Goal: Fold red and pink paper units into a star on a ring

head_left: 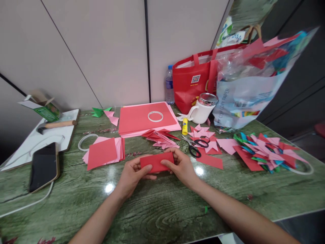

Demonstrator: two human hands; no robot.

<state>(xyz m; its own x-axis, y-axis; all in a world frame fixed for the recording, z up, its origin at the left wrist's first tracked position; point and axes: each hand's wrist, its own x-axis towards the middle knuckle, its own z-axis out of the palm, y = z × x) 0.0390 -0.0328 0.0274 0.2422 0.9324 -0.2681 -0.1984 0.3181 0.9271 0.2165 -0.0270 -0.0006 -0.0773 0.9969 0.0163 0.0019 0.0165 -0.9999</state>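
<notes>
Between my two hands is a folded red paper (156, 163), a narrow rectangle held just above the green table. My left hand (134, 173) grips its left end, thumb on the front face and fingers behind. At the right end my right hand (181, 166) pinches it the same way, thumb in front and fingers along the top edge. Beyond the hands sits a pile of folded pink and red paper pieces (161, 138). Left of them lies a stack of red and pink paper squares (101, 153). Scissors (195, 145) with black handles rest to the right.
Large red and pink sheets (137, 117) carry a tape roll (155, 116). Behind stand a bottle (170, 84), red bag (189, 81), white mug (203, 110) and plastic bag (236, 98). A glue stick (185, 126), colored paper heap (266, 150) and phone (43, 166) lie around.
</notes>
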